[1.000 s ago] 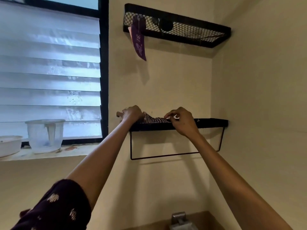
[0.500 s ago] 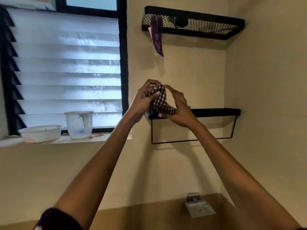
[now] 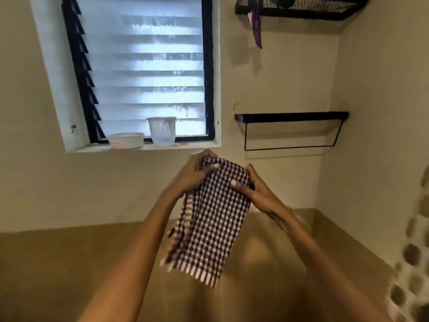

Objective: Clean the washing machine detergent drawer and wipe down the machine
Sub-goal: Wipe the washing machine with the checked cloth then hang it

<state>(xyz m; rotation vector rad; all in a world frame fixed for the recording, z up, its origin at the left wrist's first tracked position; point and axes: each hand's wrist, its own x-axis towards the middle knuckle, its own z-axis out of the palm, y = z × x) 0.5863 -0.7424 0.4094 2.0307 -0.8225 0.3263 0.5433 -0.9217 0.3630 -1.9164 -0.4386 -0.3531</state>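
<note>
Both arms are stretched out in front of the person, and a dark-and-white checked cloth (image 3: 210,219) hangs between the hands in open air, touching no wall. The left hand (image 3: 192,175) has its fingers curled tight over the cloth's top left corner, bunching it; the right hand (image 3: 257,191) pinches the top right edge, thumb pressed flat on the front. The cloth's fringed lower edge swings free toward 6 o'clock, tilted down to the right.

There is clear space all around the cloth. At 1 o'clock from the hands a black wall shelf (image 3: 291,117) with a thin rail under it stands well apart from them. Higher, at 1 o'clock near the top edge, a black mesh shelf (image 3: 301,10) carries a purple tag (image 3: 257,29) dangling from its left end.

At 11 o'clock a louvred window (image 3: 148,70) in a black frame sits in a recess; on its sill (image 3: 92,148) stand a clear plastic jug (image 3: 161,131) and, just beside it to the left, a shallow white bowl (image 3: 126,140).

The upper walls are cream, the lower band tan. The right wall closes in tightly at 3 o'clock, forming a corner. The washing machine is out of view.
</note>
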